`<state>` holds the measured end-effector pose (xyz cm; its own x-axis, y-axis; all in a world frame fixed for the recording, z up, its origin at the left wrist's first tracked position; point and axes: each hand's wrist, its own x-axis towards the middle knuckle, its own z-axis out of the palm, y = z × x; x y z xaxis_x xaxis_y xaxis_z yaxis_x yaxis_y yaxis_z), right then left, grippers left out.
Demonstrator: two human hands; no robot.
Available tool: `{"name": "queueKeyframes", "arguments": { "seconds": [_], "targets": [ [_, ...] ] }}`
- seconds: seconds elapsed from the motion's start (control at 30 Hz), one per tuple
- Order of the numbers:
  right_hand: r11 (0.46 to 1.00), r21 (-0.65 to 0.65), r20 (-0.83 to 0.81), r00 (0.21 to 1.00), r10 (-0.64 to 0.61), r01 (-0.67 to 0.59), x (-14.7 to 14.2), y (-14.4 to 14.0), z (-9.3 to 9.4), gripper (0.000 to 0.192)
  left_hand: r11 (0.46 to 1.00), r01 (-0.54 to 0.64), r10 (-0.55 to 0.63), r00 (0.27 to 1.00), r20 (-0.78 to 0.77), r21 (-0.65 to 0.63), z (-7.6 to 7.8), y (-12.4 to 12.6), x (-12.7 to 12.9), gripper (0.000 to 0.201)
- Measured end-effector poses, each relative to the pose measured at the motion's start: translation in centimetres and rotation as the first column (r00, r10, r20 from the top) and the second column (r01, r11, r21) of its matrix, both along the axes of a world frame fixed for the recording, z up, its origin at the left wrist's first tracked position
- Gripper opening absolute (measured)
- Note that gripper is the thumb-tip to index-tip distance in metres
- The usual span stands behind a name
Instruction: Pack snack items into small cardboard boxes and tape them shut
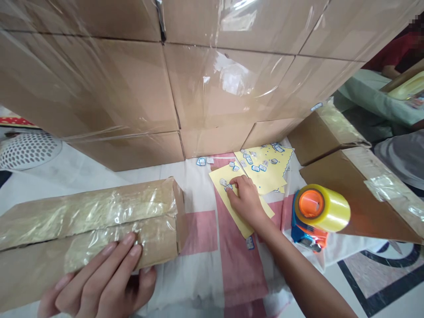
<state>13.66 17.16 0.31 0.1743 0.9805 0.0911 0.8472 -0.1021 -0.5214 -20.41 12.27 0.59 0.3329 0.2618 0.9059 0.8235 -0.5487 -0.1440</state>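
Observation:
My left hand (pixel 106 282) lies on a long cardboard box (pixel 26 265) sealed with clear tape. Its fingers are stretched out over the near side of the taped top. Over a yellow sheet (pixel 247 229), my right hand (pixel 245 196) pinches a small blue-edged sticker (pixel 228 187) between thumb and forefinger. A round pale piece (pixel 223 181) sits just beside those fingertips. Behind it, more yellow sheets (pixel 265 181) carry several similar small stickers. Two loose stickers (pixel 201 161) lie on the cloth at the foot of the stacked boxes.
A tall wall of taped cardboard boxes (pixel 132 84) stands in front. To the right are a tape dispenser (pixel 308 236) with a yellow tape roll (pixel 336 212) and more boxes (pixel 324 194). A white perforated basket (pixel 29 150) is at left. Another person's arm (pixel 391 70) shows far right.

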Motion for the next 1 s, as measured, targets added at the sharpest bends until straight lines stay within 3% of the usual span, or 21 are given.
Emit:
{"name": "queueKeyframes", "arguments": {
  "seconds": [0.3,0.43,0.6,0.8,1.0],
  "targets": [
    [0.997,0.029,0.018,0.997,-0.071,0.071,-1.3,-0.6,-0.3,0.009,0.997,-0.043,0.043,0.999,0.0,-0.071,-0.6,-0.9,-0.4,0.052],
    [0.992,0.075,-0.055,0.994,-0.099,0.103,-1.1,-0.7,-0.4,0.008,0.999,0.039,-0.04,0.998,-0.042,-0.018,0.0,-0.5,-0.3,0.044],
    [0.983,0.13,-0.172,0.98,-0.105,0.128,-0.8,-0.7,-0.3,0.016,0.997,0.044,-0.046,0.998,-0.034,-0.058,1.0,-0.3,0.1,0.041],
    [0.988,0.121,-0.198,0.978,-0.067,0.092,-0.7,-0.7,-0.2,0.016,0.996,0.071,-0.071,0.997,-0.004,-0.055,1.5,-0.2,0.7,0.035],
    [0.981,0.128,-0.142,0.982,-0.126,0.145,-1.0,-0.8,-0.6,0.019,0.993,0.096,-0.097,0.995,-0.012,-0.062,1.9,-0.1,0.8,0.029]
  ]
}}
